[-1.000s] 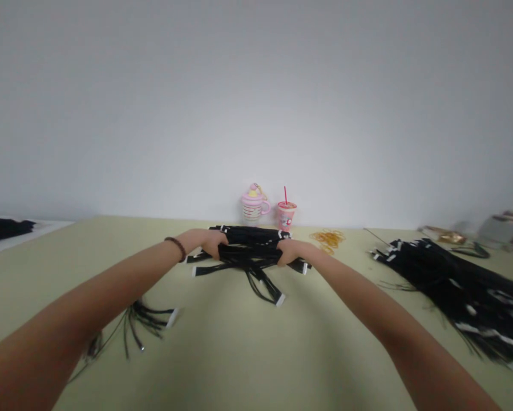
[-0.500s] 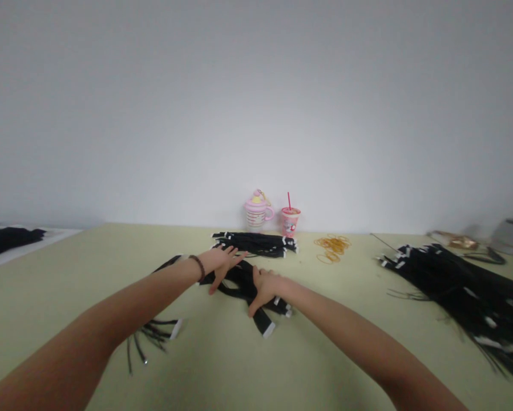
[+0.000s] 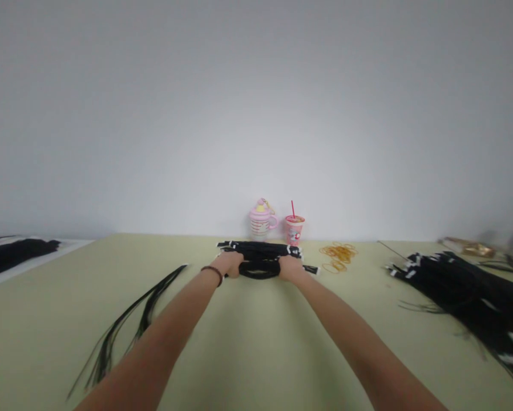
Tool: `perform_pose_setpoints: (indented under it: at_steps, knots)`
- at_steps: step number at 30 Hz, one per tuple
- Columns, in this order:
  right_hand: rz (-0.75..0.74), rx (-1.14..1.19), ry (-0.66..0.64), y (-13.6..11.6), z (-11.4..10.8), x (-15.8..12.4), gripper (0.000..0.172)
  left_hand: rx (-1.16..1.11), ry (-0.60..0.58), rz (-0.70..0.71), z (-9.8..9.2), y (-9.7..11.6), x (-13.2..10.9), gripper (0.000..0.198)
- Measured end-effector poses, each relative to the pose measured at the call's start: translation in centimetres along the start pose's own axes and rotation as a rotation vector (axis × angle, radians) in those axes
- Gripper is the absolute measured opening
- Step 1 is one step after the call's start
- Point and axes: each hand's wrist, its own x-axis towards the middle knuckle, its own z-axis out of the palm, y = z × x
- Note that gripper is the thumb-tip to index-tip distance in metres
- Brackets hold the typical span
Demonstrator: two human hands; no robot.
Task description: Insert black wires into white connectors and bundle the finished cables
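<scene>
A bundle of black strips (image 3: 259, 270) with white ends is stretched sideways between my hands. My left hand (image 3: 231, 264), a dark bracelet at its wrist, is closed round the bundle's left part. Round the right part my right hand (image 3: 289, 267) is closed, and a white-tipped end sticks out beyond it. Just behind lies a stack of black strips (image 3: 256, 249) with white ends, so near that any gap is hard to see.
Behind the stack stand a pink lidded mug (image 3: 259, 221) and a pink cup (image 3: 294, 229) with a straw. Yellow rubber bands (image 3: 339, 254) lie right of them. A big black pile (image 3: 465, 291) is at the right, loose black strands (image 3: 147, 311) at the left.
Both hands have moved away from me towards the stack and closed. The spread black strips are now gathered into a sideways bundle between them. More of the left strands shows.
</scene>
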Motion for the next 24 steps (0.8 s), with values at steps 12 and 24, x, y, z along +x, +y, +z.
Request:
perform_pose_setpoints:
  at_steps: [12,24]
  knots:
    - [0.166,-0.093,0.36,3.2,-5.5,4.3,0.046,0.087,0.53,-0.162,-8.0,-1.5,1.5,0.052]
    - [-0.045,0.027,-0.094,2.3,1.1,8.6,0.158,-0.076,0.301,-0.123,-1.5,-1.9,5.6,0.145]
